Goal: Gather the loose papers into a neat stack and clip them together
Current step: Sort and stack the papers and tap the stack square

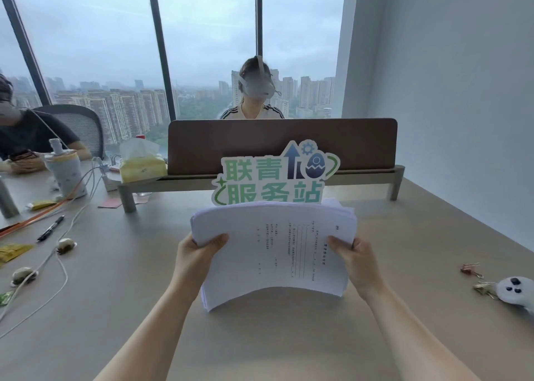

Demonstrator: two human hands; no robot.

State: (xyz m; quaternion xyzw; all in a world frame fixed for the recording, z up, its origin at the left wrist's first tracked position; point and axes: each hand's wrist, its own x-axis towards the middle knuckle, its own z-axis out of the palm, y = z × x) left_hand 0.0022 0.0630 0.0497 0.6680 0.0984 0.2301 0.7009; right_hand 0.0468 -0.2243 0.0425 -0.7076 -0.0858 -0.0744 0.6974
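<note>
A pale tabletop [289, 351] runs from the viewer to a brown divider screen [281, 143], with full-height windows and a city skyline behind.

Nearest, both forearms reach forward. The left hand [196, 253] grips the left edge of the papers [274, 253], thumb on the top sheet and fingers curled beneath. The right hand [354, 258] grips the right edge in the same manner. The papers are held between the hands above the tabletop; their near edge bows and the sheet edges are staggered, so the stack is not yet squared.

To the right, well apart from the papers, a red binder clip [471, 268] and a gold binder clip [484, 288] lie on the tabletop, the gold one just beside a white controller [515, 292].

Beyond the papers stands a green-and-white sign [274, 178]; left of it are a tissue box [141, 161], a pen [50, 228] and white cables [52, 265]. Two other persons sit at the far side.

Step in hand, as judged: gathering and aligning. The next move calls for tapping the edges flush, then freeing the right hand to fetch a clip while the left keeps the stack aligned
</note>
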